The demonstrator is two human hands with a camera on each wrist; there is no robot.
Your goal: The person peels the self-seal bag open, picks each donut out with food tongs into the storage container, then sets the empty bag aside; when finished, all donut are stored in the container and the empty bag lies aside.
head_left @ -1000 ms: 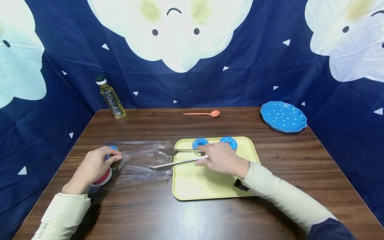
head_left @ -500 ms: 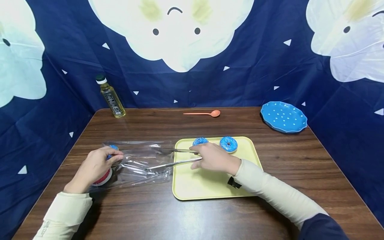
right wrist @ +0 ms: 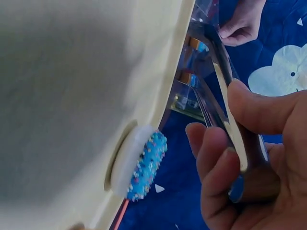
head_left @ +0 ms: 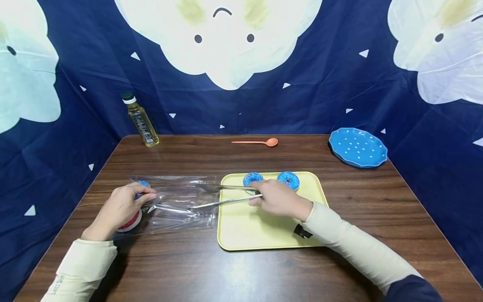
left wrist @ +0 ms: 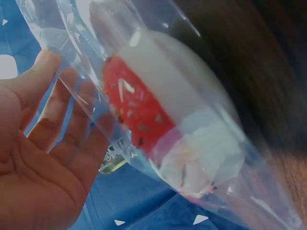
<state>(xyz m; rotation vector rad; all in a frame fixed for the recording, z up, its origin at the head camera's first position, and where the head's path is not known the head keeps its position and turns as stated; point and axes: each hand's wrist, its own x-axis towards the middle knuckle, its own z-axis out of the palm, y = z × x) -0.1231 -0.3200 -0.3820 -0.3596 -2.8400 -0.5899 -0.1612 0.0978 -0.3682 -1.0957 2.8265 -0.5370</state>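
My left hand (head_left: 118,209) pinches a clear plastic bag (head_left: 173,197) at its left part. Inside the bag are a red-iced donut (left wrist: 139,100) and a blue donut (head_left: 144,183), the blue one partly hidden by that hand. My right hand (head_left: 283,199) grips metal tongs (head_left: 230,201) above the yellow tray (head_left: 256,235). The tongs' arms stand apart, and their tips show through the plastic at the bag's right end, with no donut between them. Two blue donuts lie along the tray's far edge; the left one (right wrist: 148,165) is near the right fingers.
An oil bottle (head_left: 143,126) stands at the table's back left corner. An orange spoon (head_left: 271,142) lies at the back middle. A blue dotted plate (head_left: 358,147) is at the back right. Dark blue cloth (head_left: 188,109) hangs behind the table.
My right hand and the tongs shift slightly left, then back right. The left hand keeps its pinch on the bag, nearly still.
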